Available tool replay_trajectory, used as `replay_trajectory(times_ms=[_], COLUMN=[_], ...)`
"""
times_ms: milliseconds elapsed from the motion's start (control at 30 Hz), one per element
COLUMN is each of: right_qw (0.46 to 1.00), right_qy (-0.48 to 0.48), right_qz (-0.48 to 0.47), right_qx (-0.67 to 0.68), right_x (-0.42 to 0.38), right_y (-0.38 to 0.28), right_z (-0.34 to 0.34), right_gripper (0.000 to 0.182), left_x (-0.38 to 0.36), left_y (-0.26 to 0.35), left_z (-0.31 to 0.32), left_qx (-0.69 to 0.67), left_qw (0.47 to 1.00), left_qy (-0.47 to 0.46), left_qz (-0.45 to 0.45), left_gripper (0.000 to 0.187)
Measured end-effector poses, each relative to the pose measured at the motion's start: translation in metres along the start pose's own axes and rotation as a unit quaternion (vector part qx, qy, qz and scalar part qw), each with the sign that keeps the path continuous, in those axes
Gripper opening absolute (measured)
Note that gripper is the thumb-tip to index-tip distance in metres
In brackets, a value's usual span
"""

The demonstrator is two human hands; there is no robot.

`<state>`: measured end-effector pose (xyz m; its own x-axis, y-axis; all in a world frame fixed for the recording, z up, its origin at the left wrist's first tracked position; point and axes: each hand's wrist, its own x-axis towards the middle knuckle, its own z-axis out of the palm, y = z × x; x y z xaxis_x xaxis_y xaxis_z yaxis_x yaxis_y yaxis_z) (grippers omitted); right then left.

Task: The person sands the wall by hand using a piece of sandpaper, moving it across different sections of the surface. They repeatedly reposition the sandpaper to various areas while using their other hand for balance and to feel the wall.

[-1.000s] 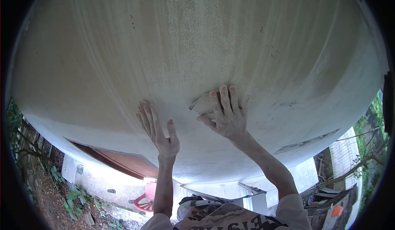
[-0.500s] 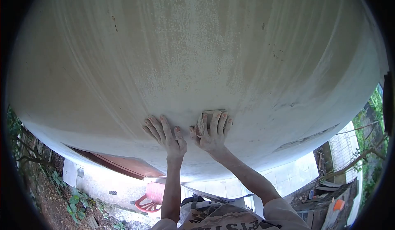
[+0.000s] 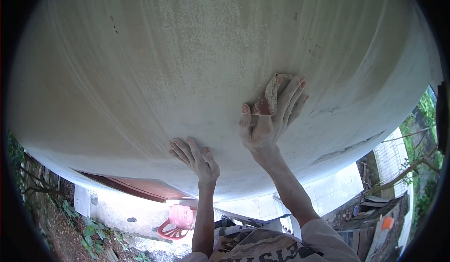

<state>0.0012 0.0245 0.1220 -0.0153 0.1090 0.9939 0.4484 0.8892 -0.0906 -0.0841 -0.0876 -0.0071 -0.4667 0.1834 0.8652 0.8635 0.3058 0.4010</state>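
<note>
A broad pale wall [image 3: 197, 93] with whitish streaks and rubbed patches fills most of the view. My right hand [image 3: 274, 116], dusty, presses a folded piece of sandpaper [image 3: 268, 98] against it, with the thumb out to the left and the fingers over the sheet. Lower and to the left, my left hand [image 3: 197, 161] lies on the same surface with fingers spread and nothing in it. Pale dust coats the fingers of both hands.
A red plastic chair [image 3: 180, 220] stands below on the left, near a reddish-brown panel [image 3: 136, 187]. Leafy plants [image 3: 93, 234] grow at lower left. Wooden boards [image 3: 368, 227] and an orange object [image 3: 387, 223] are at lower right, beside branches [image 3: 408, 170].
My right hand has moved up and to the right along the wall with the sandpaper. My left hand has shifted slightly right and down, still on the wall.
</note>
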Motion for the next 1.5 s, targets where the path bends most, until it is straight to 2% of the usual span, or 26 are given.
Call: replay_trajectory(times_ms=[133,200,333,400,467,500,600,667,733,833,900,967,1033,1067,1167,1267,1333,1500], right_qw=[0.999,0.999,0.996,0.984,0.976,0.971,0.985,0.999,0.999,0.997,0.998,0.997,0.980,0.977,0.975,0.991,0.998,0.997], right_qy=[0.028,0.030,-0.076,-0.145,-0.172,-0.184,-0.151,-0.049,-0.011,0.044,0.007,-0.075,-0.179,-0.189,-0.197,-0.128,-0.031,0.002], right_qz=[0.018,0.015,-0.035,-0.091,-0.117,-0.130,-0.062,0.006,0.040,0.044,0.057,0.017,-0.074,-0.086,-0.094,-0.013,0.055,0.073], right_qx=[0.001,0.012,-0.033,-0.043,-0.067,-0.079,-0.049,-0.004,0.026,0.042,0.025,-0.019,-0.034,-0.040,-0.045,-0.017,0.022,0.037], right_x=[-0.011,-0.044,-0.156,-0.218,-0.236,-0.236,-0.151,-0.073,-0.012,-0.010,-0.056,-0.137,-0.229,-0.236,-0.223,-0.096,-0.030,-0.079], right_y=[-0.005,-0.003,0.012,0.028,0.040,0.045,0.038,0.037,0.035,0.033,0.027,0.023,0.026,0.028,0.037,0.044,0.052,0.044], right_z=[0.011,0.015,0.012,0.005,-0.004,-0.004,-0.009,-0.009,-0.014,-0.005,0.000,0.002,-0.003,-0.005,-0.010,-0.019,-0.021,-0.005], right_gripper=[0.047,0.045,0.040,0.044,0.045,0.045,0.046,0.037,0.038,0.038,0.038,0.037,0.037,0.037,0.037,0.040,0.039,0.039], left_x=[-0.004,-0.007,-0.007,-0.006,-0.009,-0.009,-0.007,-0.011,-0.010,-0.012,-0.012,-0.011,-0.014,-0.015,-0.015,-0.017,-0.017,-0.015], left_y=[0.000,0.002,0.003,0.003,0.004,0.005,0.004,0.006,0.009,0.007,0.009,0.010,0.010,0.010,0.010,0.012,0.015,0.014], left_z=[0.003,0.003,0.004,0.004,0.002,0.002,0.001,0.001,0.000,-0.002,-0.002,-0.001,0.000,0.000,-0.001,-0.001,-0.003,-0.006], left_qx=[-0.013,-0.015,-0.022,-0.018,-0.015,-0.015,-0.011,-0.009,-0.007,0.002,0.002,0.001,0.002,-0.001,-0.006,0.003,0.023,0.009], left_qw=[1.000,1.000,0.999,1.000,1.000,0.999,1.000,0.999,0.998,0.998,0.997,0.997,0.996,0.996,0.996,0.994,0.990,0.989], left_qy=[0.007,0.006,0.001,0.000,-0.004,-0.006,-0.007,-0.015,-0.027,-0.041,-0.045,-0.046,-0.046,-0.046,-0.051,-0.062,-0.076,-0.092], left_qz=[-0.012,-0.022,-0.029,-0.020,-0.023,-0.027,-0.028,-0.037,-0.053,-0.054,-0.058,-0.063,-0.071,-0.073,-0.075,-0.091,-0.118,-0.117], left_gripper=[0.053,0.053,0.053,0.053,0.053,0.054,0.054,0.054,0.055,0.055,0.056,0.057,0.058,0.058,0.059,0.063,0.067,0.068])
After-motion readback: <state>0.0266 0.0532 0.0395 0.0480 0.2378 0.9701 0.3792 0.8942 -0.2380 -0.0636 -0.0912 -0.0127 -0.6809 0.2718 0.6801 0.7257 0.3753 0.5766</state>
